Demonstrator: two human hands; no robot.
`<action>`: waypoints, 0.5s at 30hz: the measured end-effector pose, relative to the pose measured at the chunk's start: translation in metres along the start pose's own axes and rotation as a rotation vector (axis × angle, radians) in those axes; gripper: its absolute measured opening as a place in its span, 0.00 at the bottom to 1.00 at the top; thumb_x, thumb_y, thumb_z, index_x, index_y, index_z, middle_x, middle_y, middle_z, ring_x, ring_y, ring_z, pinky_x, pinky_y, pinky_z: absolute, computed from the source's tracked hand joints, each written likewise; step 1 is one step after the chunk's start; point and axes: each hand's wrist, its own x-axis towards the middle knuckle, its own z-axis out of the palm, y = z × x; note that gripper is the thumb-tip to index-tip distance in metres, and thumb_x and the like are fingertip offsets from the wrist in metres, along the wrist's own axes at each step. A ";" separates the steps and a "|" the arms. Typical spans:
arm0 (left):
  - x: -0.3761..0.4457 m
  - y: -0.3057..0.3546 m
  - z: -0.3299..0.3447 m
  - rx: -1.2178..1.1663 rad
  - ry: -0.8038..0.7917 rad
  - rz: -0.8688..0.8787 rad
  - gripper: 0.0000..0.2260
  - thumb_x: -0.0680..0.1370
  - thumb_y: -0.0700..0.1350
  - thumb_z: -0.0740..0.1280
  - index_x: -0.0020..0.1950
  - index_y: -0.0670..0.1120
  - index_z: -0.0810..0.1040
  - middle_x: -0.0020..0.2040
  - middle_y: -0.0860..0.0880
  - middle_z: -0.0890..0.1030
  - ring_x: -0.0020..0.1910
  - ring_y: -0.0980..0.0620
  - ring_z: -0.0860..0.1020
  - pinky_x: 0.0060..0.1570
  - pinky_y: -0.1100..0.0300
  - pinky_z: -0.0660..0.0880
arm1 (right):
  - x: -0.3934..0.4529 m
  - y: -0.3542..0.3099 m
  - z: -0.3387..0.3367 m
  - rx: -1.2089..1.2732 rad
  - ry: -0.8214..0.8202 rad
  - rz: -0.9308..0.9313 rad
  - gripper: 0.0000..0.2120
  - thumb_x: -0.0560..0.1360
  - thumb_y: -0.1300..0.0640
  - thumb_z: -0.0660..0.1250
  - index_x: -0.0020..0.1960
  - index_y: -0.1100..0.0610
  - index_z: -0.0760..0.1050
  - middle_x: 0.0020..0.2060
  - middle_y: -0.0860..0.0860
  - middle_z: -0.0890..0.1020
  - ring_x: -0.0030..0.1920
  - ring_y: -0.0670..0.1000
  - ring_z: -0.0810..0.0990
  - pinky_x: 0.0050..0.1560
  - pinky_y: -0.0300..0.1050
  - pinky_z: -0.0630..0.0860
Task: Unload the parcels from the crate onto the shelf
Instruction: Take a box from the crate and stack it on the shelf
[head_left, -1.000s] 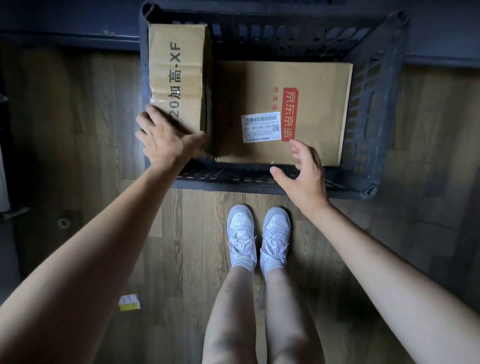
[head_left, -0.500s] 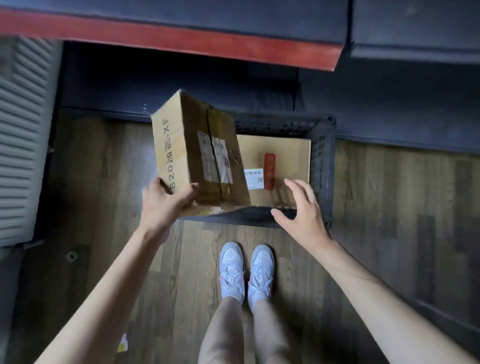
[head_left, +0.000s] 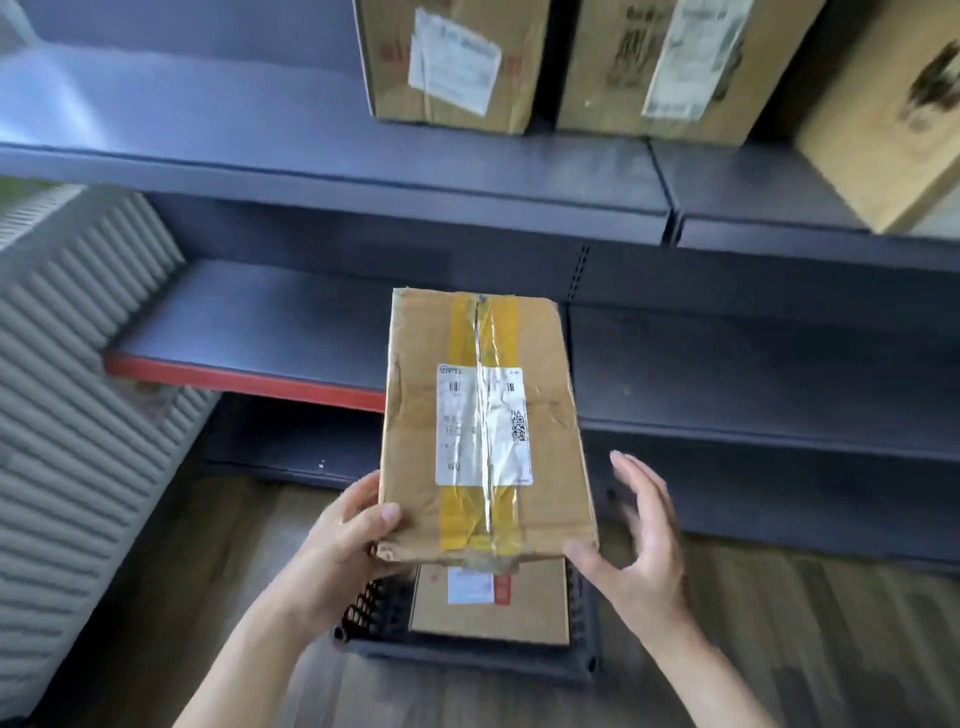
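A long cardboard parcel (head_left: 483, 415) with yellow tape and a white label is held up in front of the shelving. My left hand (head_left: 345, 540) grips its near left corner, thumb on top. My right hand (head_left: 639, 540) is spread beside the near right corner, thumb touching the edge, fingers straight. Below on the floor stands the dark plastic crate (head_left: 467, 660), with a flat parcel (head_left: 491, 603) with a red sticker lying in it. The grey shelf (head_left: 249, 312) with a red front edge is behind the held parcel.
Three cardboard boxes (head_left: 452, 62) stand on the upper shelf (head_left: 363, 171). A ribbed grey radiator-like panel (head_left: 67, 374) fills the left. Another grey shelf (head_left: 753, 364) runs to the right. Wooden floor lies around the crate.
The long parcel came out of the crate in my left hand and rose to shelf height, label side up. My right hand moved up beside its right corner. The view tilted up to the shelves.
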 end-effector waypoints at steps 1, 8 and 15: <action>-0.007 0.014 0.004 -0.011 -0.031 0.044 0.36 0.55 0.61 0.79 0.60 0.49 0.78 0.57 0.44 0.82 0.55 0.44 0.81 0.48 0.51 0.80 | 0.003 -0.016 -0.006 0.011 0.007 -0.033 0.37 0.60 0.42 0.70 0.65 0.49 0.64 0.65 0.44 0.67 0.66 0.45 0.68 0.66 0.51 0.67; -0.062 0.116 0.033 -0.008 -0.183 0.324 0.33 0.62 0.57 0.78 0.63 0.48 0.76 0.60 0.39 0.79 0.57 0.39 0.79 0.49 0.53 0.78 | 0.016 -0.124 -0.044 0.040 0.037 -0.234 0.37 0.60 0.39 0.70 0.67 0.40 0.61 0.67 0.40 0.67 0.68 0.43 0.66 0.65 0.35 0.67; -0.111 0.199 0.057 0.064 -0.237 0.567 0.40 0.59 0.57 0.80 0.66 0.46 0.72 0.59 0.42 0.81 0.56 0.46 0.80 0.49 0.57 0.78 | 0.022 -0.210 -0.073 0.243 0.053 -0.465 0.36 0.61 0.48 0.72 0.68 0.42 0.65 0.65 0.48 0.72 0.66 0.50 0.71 0.62 0.42 0.72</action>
